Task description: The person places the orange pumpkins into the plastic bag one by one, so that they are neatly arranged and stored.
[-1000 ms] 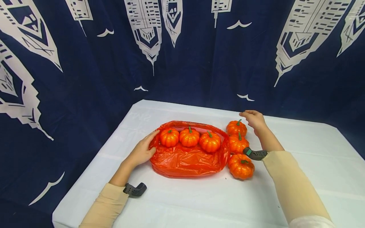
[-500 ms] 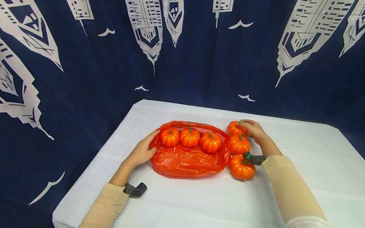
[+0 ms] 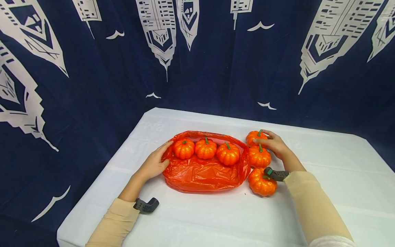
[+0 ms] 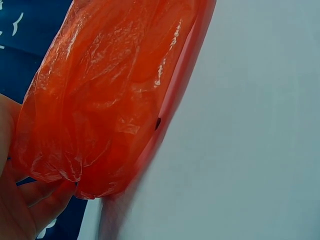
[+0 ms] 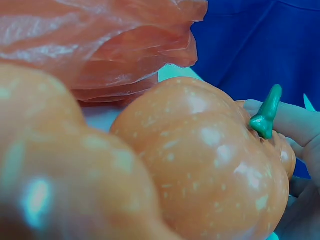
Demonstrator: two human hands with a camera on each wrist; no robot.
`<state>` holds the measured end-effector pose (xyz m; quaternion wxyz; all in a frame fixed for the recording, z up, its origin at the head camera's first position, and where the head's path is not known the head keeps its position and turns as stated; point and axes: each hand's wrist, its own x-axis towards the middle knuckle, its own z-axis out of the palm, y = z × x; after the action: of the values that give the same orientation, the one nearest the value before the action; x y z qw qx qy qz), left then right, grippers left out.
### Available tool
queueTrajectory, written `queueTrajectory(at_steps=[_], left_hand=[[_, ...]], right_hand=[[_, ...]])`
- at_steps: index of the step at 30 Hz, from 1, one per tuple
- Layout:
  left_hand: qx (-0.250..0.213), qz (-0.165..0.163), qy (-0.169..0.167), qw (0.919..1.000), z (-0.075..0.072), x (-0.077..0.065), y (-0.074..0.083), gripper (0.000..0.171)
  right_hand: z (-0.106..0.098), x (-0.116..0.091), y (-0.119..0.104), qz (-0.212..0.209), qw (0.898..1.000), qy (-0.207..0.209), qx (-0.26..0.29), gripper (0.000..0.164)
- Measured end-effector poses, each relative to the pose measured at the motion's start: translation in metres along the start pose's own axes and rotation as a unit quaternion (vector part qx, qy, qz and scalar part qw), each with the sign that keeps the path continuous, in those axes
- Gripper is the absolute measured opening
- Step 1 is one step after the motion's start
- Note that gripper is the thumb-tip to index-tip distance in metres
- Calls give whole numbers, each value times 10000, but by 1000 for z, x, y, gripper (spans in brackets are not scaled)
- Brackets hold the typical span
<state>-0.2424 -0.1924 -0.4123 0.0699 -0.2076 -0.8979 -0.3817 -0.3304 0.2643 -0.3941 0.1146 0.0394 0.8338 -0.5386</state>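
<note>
An orange-red plastic bag (image 3: 200,175) lies open at the table's middle, with three small orange pumpkins in a row inside; one is the middle pumpkin (image 3: 205,148). My left hand (image 3: 154,163) rests against its left end, fingers extended; the left wrist view shows the fingers (image 4: 42,200) by the plastic. Right of the bag stand three more pumpkins in a column. My right hand (image 3: 276,144) grips the farthest pumpkin (image 3: 253,137), thumb and fingers about it, partly covering it. Below the hand sits the second pumpkin (image 5: 210,160), green-stemmed, and nearest is the third pumpkin (image 3: 261,183).
A white cloth covers the table (image 3: 197,219). Behind it hangs a dark blue curtain (image 3: 216,75) with white building shapes. Each wrist carries a black device (image 3: 146,206). The column of pumpkins stands close against the bag's right end.
My right hand has come down from above the farthest pumpkin and closed around it, the thumb now showing on its near side. The left hand keeps its place at the bag.
</note>
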Motion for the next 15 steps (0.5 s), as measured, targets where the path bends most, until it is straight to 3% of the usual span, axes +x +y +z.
queueTrajectory(at_steps=[7,15], left_hand=[[-16,48,26,10000,0,0,-2,68],[-28,81,20,10000,0,0,-2,68]], right_hand=[[0,-1,0,-71,9999,145,35,92],[0,-10,-16,-306,9992,242,31,92]])
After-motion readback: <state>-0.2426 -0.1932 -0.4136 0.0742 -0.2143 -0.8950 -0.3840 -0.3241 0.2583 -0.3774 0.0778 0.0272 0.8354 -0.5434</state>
